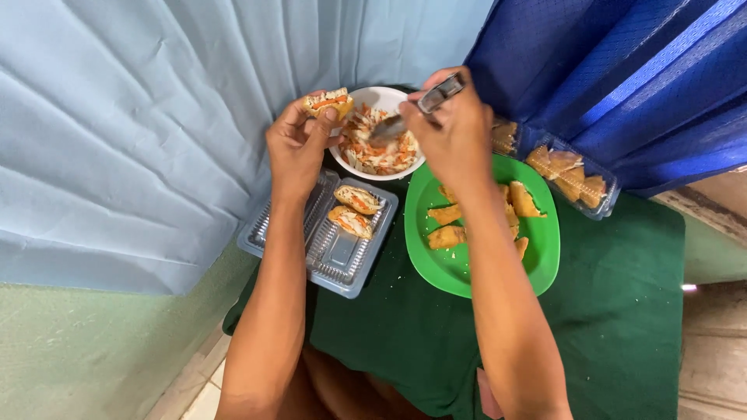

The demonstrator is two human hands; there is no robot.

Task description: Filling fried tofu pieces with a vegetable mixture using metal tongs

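My left hand (297,141) holds up a fried pastry pocket (327,102) stuffed with orange and white shredded filling, beside a white bowl (384,97) of the same filling. My right hand (452,134) grips a metal spoon (424,107) whose tip dips into the bowl. Two filled pastries (354,210) lie in an open clear plastic tray (339,258) below the left hand. A green plate (542,250) under my right forearm carries several unfilled fried pastries (447,236).
A second clear plastic container (577,176) with fried pastries stands at the back right. Everything rests on a small table under a dark green cloth (615,311). Light blue curtain (132,132) hangs at left, dark blue fabric (622,70) at upper right.
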